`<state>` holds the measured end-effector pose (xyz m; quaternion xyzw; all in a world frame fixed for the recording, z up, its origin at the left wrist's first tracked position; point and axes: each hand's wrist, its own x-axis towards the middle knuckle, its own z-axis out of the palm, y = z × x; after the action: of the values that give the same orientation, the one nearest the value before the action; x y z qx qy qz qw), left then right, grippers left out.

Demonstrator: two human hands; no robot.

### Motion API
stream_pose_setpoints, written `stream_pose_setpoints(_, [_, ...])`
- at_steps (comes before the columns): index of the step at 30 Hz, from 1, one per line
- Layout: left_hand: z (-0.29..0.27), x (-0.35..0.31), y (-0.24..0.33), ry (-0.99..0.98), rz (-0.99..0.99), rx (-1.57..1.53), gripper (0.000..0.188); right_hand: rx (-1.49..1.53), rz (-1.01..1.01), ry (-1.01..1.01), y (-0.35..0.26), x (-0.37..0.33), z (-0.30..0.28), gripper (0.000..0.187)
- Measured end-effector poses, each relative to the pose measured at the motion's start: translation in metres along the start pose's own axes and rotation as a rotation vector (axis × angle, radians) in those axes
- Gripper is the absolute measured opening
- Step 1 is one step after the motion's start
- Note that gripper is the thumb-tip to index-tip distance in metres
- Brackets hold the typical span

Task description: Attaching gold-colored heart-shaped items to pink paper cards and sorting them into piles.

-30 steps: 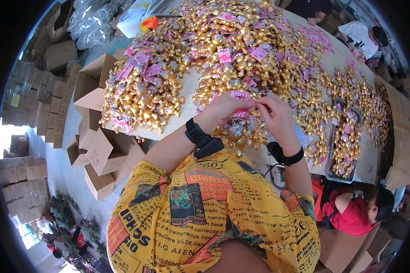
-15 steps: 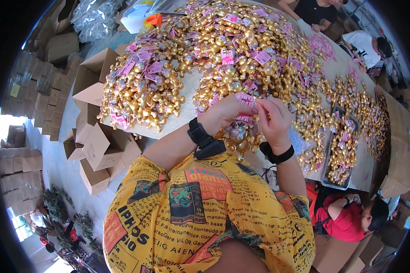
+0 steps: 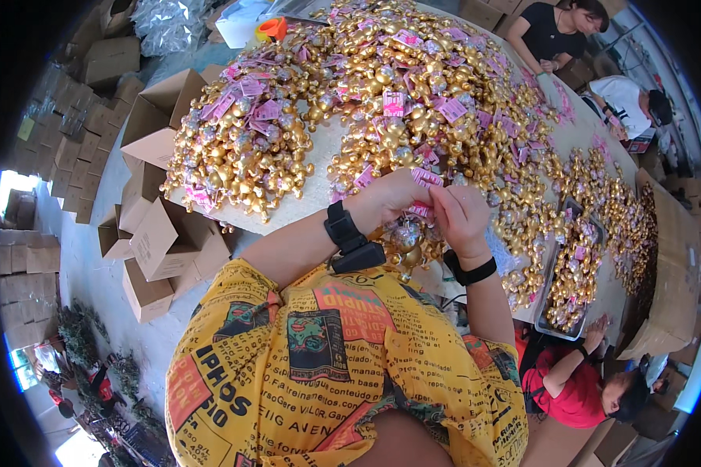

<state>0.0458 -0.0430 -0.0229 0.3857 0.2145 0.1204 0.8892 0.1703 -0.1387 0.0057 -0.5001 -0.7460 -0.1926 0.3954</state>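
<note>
My left hand [image 3: 389, 196] and my right hand [image 3: 463, 220] meet in front of my chest at the table's near edge. A pink printed tag [image 3: 426, 178] is pinched between the closed fingers of my left hand. A cluster of shiny gold baubles [image 3: 405, 237] hangs just below the tag. The thumb and fingers of my right hand are pressed together at the tag's edge; any small piece between them is hidden. Straight ahead of my hands lies a big heap of gold bauble clusters [image 3: 366, 86] with pink tags.
A second heap of tagged baubles [image 3: 237, 152] lies at left on the pale table [image 3: 325, 148]. Open cartons [image 3: 175, 237] stand beside it. To the right is a tray of gold baubles [image 3: 572, 284]. Co-workers in black [image 3: 544, 35], white [image 3: 621, 101] and red [image 3: 572, 385] sit around the table.
My right hand has shifted slightly toward my left hand and lower. The co-worker in red has raised an arm toward the tray. The whole view has turned a little.
</note>
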Motion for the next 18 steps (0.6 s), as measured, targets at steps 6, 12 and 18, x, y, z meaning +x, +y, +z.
stream_pose_setpoints(6, [0.0015, 0.0005, -0.0001, 0.030, 0.022, 0.009, 0.010, -0.003, -0.025, -0.025, 0.0038, -0.0003, -0.0037, 0.025])
stream_pose_setpoints(12, [0.0031, 0.0016, 0.0009, 0.048, -0.019, -0.027, 0.016, 0.006, 0.064, -0.028, 0.0022, 0.0046, -0.0082, 0.020])
stream_pose_setpoints(18, [0.0022, 0.0023, -0.0024, 0.050, -0.024, -0.044, 0.014, 0.101, 0.167, 0.024, -0.0002, 0.0084, -0.0042, 0.019])
